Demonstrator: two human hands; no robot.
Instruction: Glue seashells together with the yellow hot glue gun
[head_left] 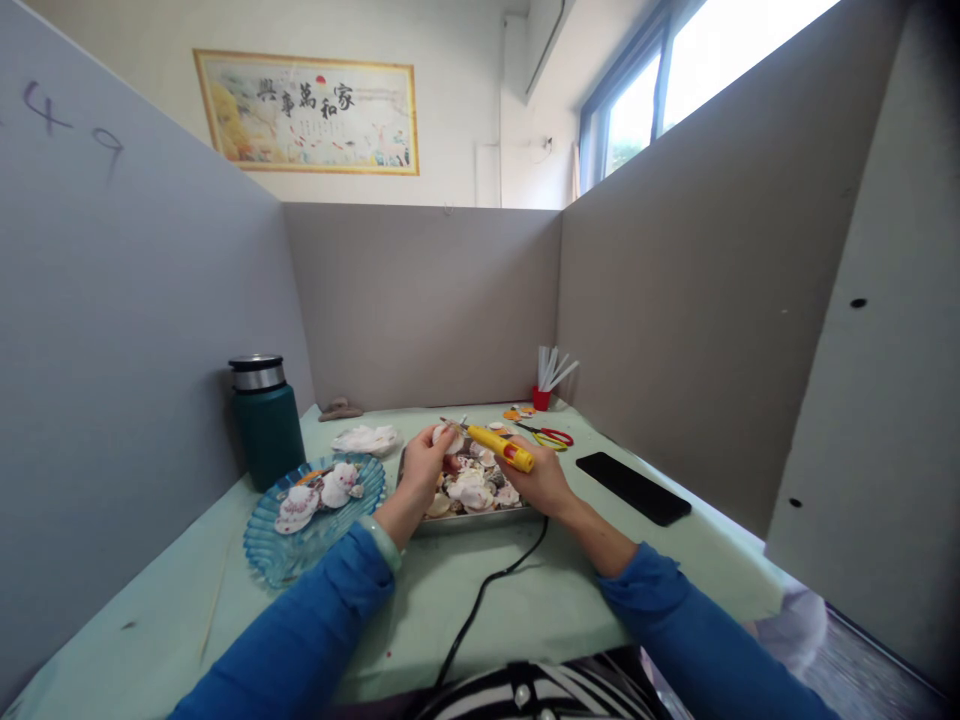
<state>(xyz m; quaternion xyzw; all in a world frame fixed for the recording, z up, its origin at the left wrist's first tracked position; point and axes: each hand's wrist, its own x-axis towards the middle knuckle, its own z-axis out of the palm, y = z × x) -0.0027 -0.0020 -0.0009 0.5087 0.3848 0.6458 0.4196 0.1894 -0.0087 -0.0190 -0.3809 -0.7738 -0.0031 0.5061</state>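
My left hand (426,468) pinches a pale seashell (448,438) above a metal tray (480,523). Wrapped around a yellow hot glue gun (501,446) is my right hand (541,482); the gun's tip points left, close to the shell. Whether tip and shell touch is too small to tell. The tray beneath both hands is heaped with seashells (471,490), white, pink and brown. A black cord (491,578) runs from near my right hand toward the table's front edge.
At left are a blue glass plate (274,555) bearing joined shells (300,508) and a teal bottle (266,430). White crumpled material (366,439) lies behind. At right are scissors (553,438), a red cup (541,399) of white sticks and a black phone (634,488). Grey partitions (427,300) enclose the table.
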